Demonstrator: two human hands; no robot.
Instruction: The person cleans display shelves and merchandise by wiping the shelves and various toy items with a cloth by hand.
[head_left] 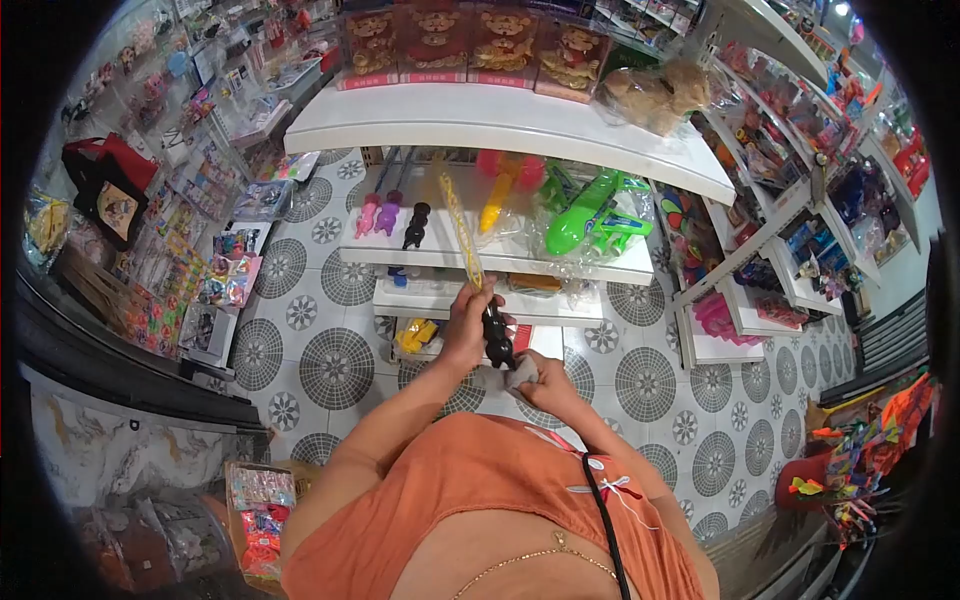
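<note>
My left hand (466,326) is wrapped round a toy wand (497,340) with a glossy black figure-shaped handle and a clear shaft with a yellow twist inside. The shaft points up and away over the shelf. At the lower end of the handle, my right hand (546,384) pinches a grey cloth (521,373) against it. Beyond them, similar toys with pink (369,214), purple (389,213) and black (417,226) figure handles lie on the white middle shelf (460,254). To their right are a yellow and pink toy (496,203) and a green toy plane (588,222).
A higher white shelf (500,133) juts out ahead, holding boxed gold figures (436,45) and a bagged plush toy (655,97). Packaged goods hang on the left. More shelves (730,345) stand on the right. Near my left side sits a carton (236,500) of small packets.
</note>
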